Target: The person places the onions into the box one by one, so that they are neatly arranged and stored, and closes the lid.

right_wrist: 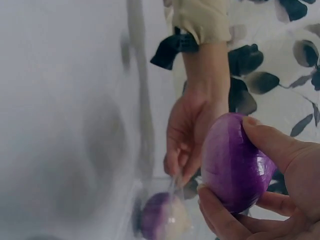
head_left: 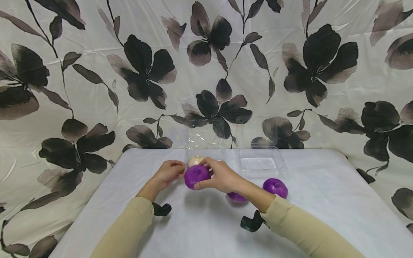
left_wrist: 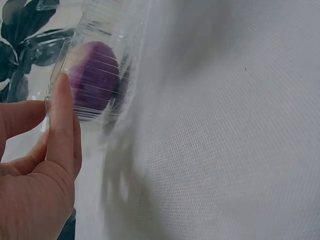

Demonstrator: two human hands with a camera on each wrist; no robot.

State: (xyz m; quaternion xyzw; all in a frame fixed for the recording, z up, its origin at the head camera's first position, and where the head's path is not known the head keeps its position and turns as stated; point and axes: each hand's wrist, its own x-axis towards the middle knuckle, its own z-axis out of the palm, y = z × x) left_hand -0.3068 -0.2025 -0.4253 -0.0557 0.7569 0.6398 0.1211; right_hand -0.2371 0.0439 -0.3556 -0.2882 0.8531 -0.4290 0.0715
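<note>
"Purple and white was the turnip (head_left: 196, 177) near the centre of the head frame, slightly below the middle. Which hand had it?"

"The right hand (head_left: 222, 175) gripped it, with the thumb on one side and the fingers on the other."

"And the left hand (head_left: 167, 174), were its fingers apart?"

"They were together: thumb and fingers pinched the thin edge of the left plastic container (head_left: 215, 154), which was clear and had its lid raised. One cream-and-purple turnip (right_wrist: 162, 215) lay inside it, at the bottom of the right wrist frame. How high the gripped turnip was above the table, I could not tell."

"What was on the right of centre?"

"The right plastic container (head_left: 258, 163) stood there, also clear, its lid also raised. Below it in the head frame, a third turnip (head_left: 275, 188) lay on the white tablecloth (head_left: 193, 229). A fourth turnip (head_left: 237, 197) lay to the left of that one, partly hidden behind the right arm."

"And behind everything?"

"A pale sheet with dark flowers (head_left: 145, 21) filled the upper half. Two beige sleeves (head_left: 309, 225) entered from the bottom edge."
</note>
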